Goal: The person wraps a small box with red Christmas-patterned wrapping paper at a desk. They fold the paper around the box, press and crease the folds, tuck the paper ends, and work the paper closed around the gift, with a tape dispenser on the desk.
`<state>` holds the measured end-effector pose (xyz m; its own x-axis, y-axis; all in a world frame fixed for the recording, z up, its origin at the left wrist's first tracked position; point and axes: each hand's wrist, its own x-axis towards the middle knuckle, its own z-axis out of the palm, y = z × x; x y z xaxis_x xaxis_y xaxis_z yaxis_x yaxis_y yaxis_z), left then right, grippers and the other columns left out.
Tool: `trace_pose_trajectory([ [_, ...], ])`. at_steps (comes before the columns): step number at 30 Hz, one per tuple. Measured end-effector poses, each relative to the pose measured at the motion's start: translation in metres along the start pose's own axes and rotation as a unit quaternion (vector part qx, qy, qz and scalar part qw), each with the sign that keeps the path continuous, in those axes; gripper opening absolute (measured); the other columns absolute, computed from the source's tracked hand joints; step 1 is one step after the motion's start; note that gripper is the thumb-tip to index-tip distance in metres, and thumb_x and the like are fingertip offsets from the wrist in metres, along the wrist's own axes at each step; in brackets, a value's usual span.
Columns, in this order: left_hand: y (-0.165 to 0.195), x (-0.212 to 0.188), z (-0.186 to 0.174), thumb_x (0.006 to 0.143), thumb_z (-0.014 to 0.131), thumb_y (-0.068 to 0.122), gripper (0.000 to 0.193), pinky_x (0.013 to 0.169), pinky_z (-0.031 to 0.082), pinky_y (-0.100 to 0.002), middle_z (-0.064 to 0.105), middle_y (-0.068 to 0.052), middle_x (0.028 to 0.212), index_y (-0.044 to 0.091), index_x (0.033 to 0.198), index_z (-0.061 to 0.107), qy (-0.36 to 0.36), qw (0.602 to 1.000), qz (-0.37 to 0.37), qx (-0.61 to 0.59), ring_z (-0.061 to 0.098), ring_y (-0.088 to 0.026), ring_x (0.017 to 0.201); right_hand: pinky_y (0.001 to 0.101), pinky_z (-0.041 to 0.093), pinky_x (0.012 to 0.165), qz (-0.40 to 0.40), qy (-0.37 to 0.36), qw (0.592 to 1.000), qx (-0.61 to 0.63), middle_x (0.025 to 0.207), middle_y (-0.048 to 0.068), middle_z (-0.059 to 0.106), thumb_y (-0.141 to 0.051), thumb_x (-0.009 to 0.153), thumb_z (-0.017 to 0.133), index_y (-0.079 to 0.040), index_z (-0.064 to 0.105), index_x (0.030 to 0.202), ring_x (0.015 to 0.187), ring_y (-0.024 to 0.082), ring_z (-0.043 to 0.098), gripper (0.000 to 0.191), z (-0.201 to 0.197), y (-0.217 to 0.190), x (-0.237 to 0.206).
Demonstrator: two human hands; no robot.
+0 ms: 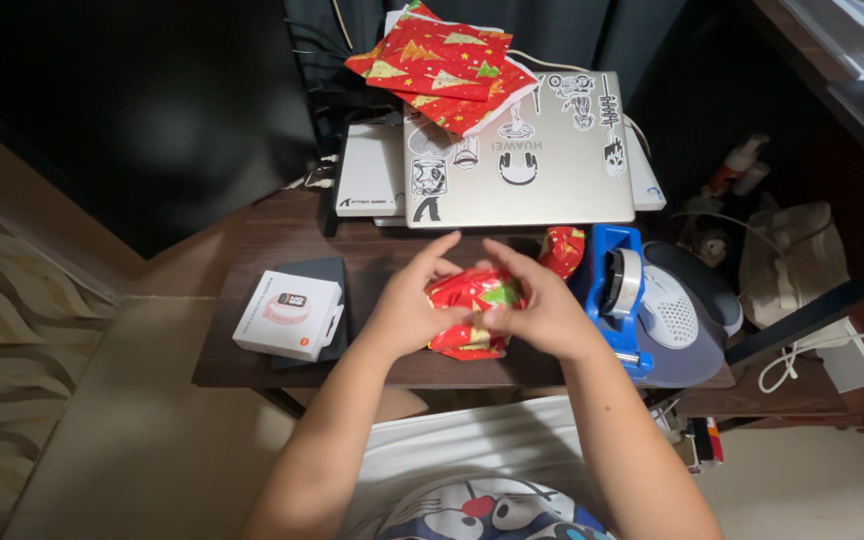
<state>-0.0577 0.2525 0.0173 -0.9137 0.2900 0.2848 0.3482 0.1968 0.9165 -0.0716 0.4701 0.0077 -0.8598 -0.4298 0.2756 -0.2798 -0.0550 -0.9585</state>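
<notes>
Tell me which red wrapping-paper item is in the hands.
The wrapped bundle at the desk's front edge, between left hand and right hand. The folded sheets lie on the laptop; a small scrap sits behind.

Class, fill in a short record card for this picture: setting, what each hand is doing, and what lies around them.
Setting: dark wooden table, seen from above
Left hand: grips the left side of the red wrapped parcel
Right hand: presses on the parcel's right side, fingers over the paper
Left of hands: white box on a dark pad
Right of hands: blue tape dispenser, white mouse
Behind: silver laptop with stickers, closed; folded red wrapping paper on it
Near dispenser: red paper scrap
</notes>
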Motion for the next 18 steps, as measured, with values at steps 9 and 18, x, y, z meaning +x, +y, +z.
trace_pose_trajectory([
  [9, -0.047, 0.001, 0.013, 0.075, 0.077, -0.007, 0.035, 0.097, 0.056, -0.033, 0.074, -0.012, 0.110, 0.002, 0.109, 0.074, 0.075, 0.994, 0.079, 0.022, 0.073, -0.023, 0.106, 0.0313, 0.054, 0.096, 0.001, 0.088, 0.983, -0.160, 0.117, 0.011, 0.072, 0.003, 0.075, 0.083, -0.001, 0.076, 0.110, 0.109, 0.021, 0.069, 0.036, 0.001, 0.018, 0.002],
  [18, -0.024, -0.011, -0.014, 0.077, 0.076, 0.014, 0.034, 0.116, 0.037, -0.051, 0.073, -0.008, 0.127, 0.008, 0.110, 0.077, -0.019, 0.932, 0.258, 0.254, 0.061, -0.032, 0.128, 0.0493, 0.041, 0.115, -0.099, 0.045, 0.917, -0.384, 0.132, 0.013, 0.071, 0.003, 0.075, 0.075, -0.006, 0.076, 0.112, 0.142, 0.040, 0.048, 0.038, 0.003, -0.001, -0.013],
])
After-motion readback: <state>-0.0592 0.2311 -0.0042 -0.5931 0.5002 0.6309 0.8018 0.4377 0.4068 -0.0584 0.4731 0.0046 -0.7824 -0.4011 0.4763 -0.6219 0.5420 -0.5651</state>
